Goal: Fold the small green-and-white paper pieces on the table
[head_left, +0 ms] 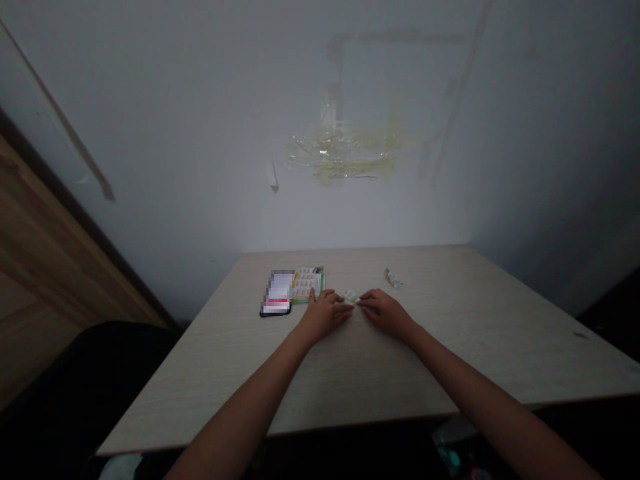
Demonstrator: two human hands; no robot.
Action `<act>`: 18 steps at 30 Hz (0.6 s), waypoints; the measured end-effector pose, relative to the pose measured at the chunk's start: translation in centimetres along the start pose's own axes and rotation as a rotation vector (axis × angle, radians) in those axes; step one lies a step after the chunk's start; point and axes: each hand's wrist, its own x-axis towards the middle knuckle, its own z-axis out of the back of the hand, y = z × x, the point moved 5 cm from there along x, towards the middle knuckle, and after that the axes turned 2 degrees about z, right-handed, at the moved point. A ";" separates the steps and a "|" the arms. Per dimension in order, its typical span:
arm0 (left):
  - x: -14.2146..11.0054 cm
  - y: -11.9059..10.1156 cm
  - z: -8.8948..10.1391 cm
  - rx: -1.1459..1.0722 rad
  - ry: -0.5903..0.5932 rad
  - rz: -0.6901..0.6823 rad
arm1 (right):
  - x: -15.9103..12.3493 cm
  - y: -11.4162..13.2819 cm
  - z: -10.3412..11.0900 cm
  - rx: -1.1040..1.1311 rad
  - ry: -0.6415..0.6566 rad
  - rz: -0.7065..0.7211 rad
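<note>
A small printed piece of paper point(351, 296), whitish with green and yellow marks, sits between my two hands at the middle of the table. My left hand point(324, 316) has its thumb and forefinger closed on the paper's left side, while an outer finger reaches toward a printed sheet point(306, 283). From the other side, my right hand point(385, 312) pinches the paper's right edge with its fingertips. The sheet is green-edged with rows of small pictures. Part of the small paper is hidden by my fingers.
A phone point(278, 293) with a lit, blurred screen lies left of the sheet. Beyond my right hand is a crumpled printed scrap point(393, 278). The pale wooden table point(480, 333) meets a wall point(200, 133) with old tape on it. A dark shape point(90, 373) stands at left.
</note>
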 end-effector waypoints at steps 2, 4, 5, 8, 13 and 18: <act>0.0 0.0 0.1 -0.011 -0.006 -0.001 | 0.1 -0.2 0.0 0.026 -0.007 -0.020; 0.0 0.0 0.2 -0.020 -0.005 0.003 | 0.1 -0.1 0.1 0.034 -0.016 -0.004; 0.0 0.0 0.3 -0.024 0.001 0.007 | 0.1 0.0 0.1 0.033 -0.020 0.016; 0.1 0.3 0.4 -0.034 0.031 0.035 | 0.1 0.4 0.0 0.014 -0.002 0.074; 0.2 0.7 0.3 -0.064 0.036 0.061 | 0.1 0.7 -0.4 -0.020 0.043 0.094; 0.1 0.5 0.5 -0.054 0.006 0.052 | 0.2 1.0 -0.3 -0.032 0.049 0.107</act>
